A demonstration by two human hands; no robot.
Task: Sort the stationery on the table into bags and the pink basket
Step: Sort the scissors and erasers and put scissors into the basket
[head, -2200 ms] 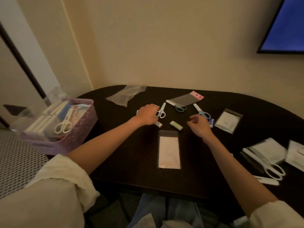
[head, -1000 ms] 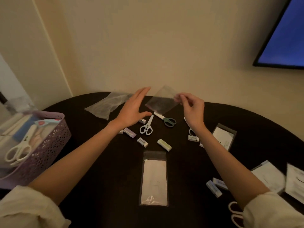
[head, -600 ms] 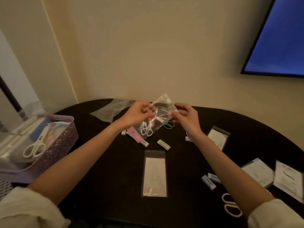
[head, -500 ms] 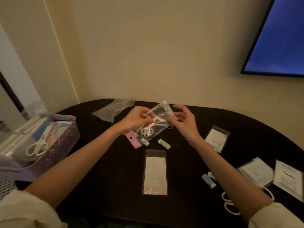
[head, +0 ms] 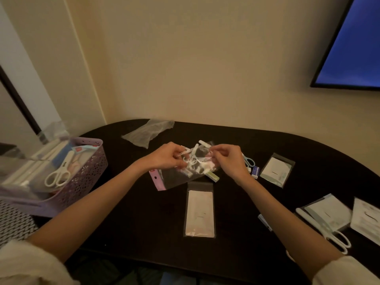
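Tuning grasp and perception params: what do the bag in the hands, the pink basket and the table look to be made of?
Bag: thin clear plastic film, glossy; items show through it, it crinkles, and its pink header strip hangs free.
Pink basket: looks like rigid moulded plastic, matte, with punched openwork walls.
Table: dark, smooth, low sheen; wood or laminate, can't tell in this light.

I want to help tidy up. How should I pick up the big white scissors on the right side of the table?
Take the white scissors by the handle loops, coming from above on the near side. They lie flat with the loops toward the table edge and the blade end pointing away, partly under a packet.
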